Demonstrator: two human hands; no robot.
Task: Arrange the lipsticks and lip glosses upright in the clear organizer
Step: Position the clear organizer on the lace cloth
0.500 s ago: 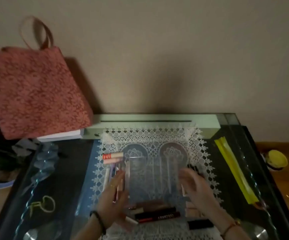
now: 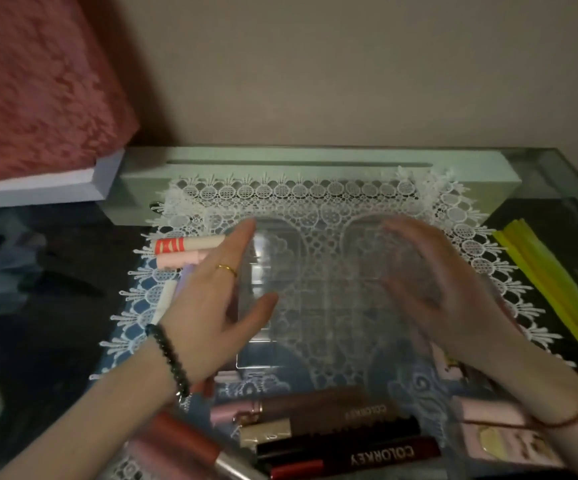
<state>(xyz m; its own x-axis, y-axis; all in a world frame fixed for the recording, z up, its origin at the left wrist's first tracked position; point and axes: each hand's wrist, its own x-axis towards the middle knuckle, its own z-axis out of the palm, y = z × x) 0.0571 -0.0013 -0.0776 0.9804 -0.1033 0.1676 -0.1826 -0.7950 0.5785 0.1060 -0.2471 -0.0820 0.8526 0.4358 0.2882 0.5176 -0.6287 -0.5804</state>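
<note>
The clear organizer [image 2: 315, 306], a see-through box with several compartments, stands empty in the middle of a white lace mat [image 2: 280, 199]. My left hand [image 2: 211, 306] clasps its left wall, thumb over the front corner. My right hand [image 2: 447, 289], blurred, clasps its right side. Left of the box lie an orange-striped tube [image 2: 183, 244], a pink tube [image 2: 180, 259] and a white tube [image 2: 164, 299]. In front lie a brown lip gloss [image 2: 315, 405], a black COLORKEY tube [image 2: 367, 455] and a reddish tube [image 2: 183, 441].
A pink flat box [image 2: 499, 434] lies under my right wrist. Yellow strips [image 2: 550, 282] run along the right of the dark glass table. A pale green slotted stand [image 2: 315, 161] lines the back edge. A red bag [image 2: 38, 81] rests on a white book [image 2: 38, 188] at back left.
The view has moved in closer and lower over the table. Both hands stay at the organizer's sides, now higher along its walls; the right hand is blurred by motion.
</note>
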